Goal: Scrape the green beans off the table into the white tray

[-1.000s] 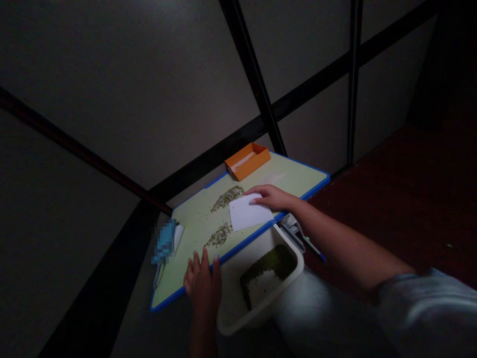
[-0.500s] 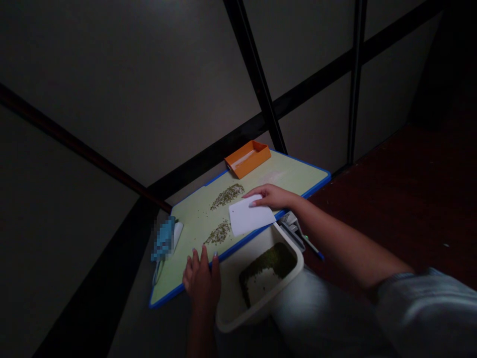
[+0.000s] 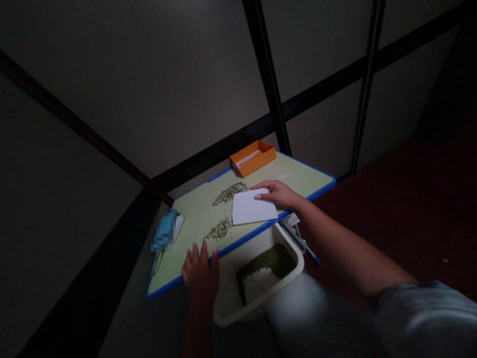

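My right hand (image 3: 275, 194) pinches a flat white scraper (image 3: 253, 208) with a small hole near one corner. The scraper is over the pale green tabletop (image 3: 194, 219), close to its blue front edge. Left of it are two small piles of greenish grains, the farther pile (image 3: 230, 194) and the nearer pile (image 3: 220, 228). My left hand (image 3: 201, 271) rests at the front edge, fingers spread and holding nothing. Below the edge, between my arms, is a white tub (image 3: 294, 278) with dark green grains (image 3: 270, 258) along its far side.
An orange open box (image 3: 257, 161) stands at the back of the table. A blue pixelated item (image 3: 164, 229) lies at the left end. Beside the tub, under the table edge, is a pen (image 3: 312, 253). A panelled wall (image 3: 167, 89) rises behind.
The scraper has turned slightly, and its lower edge is a little farther from the table's front edge. My left hand stays at the edge. The whole view has shifted slightly.
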`<state>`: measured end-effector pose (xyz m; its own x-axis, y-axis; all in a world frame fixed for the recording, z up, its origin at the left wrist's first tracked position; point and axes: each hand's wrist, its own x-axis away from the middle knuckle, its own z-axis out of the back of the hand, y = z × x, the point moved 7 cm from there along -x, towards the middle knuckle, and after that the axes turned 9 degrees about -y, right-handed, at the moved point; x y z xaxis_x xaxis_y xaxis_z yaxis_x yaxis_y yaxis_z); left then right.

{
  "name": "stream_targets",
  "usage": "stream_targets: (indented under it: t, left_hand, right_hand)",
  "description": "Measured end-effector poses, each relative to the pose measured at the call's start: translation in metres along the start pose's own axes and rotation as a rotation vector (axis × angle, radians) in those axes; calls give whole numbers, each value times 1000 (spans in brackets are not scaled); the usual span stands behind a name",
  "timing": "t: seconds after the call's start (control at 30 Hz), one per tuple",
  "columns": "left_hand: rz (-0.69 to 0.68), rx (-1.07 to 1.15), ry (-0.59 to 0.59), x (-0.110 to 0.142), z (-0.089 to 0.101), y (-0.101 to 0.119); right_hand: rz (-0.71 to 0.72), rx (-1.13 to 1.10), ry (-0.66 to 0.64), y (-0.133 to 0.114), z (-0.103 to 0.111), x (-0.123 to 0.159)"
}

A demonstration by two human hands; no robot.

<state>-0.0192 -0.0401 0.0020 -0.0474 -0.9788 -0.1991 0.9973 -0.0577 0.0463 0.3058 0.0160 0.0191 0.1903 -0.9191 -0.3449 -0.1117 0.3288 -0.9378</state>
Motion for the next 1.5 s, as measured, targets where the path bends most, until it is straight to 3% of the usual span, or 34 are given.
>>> stream_targets:
  t: [0.57,1.2,1.5]
  left_hand:
    - [-22,-17,106,3,-3,2]
    - [-19,-14,91,1,-4,1]
    - [-25,-16,98,2,-4,2]
  right_hand:
    - [0,198,-68,10,-24,-17]
    - [-3,131,-231,1,-37,-8]
    - [2,70,-32,8,-17,-6]
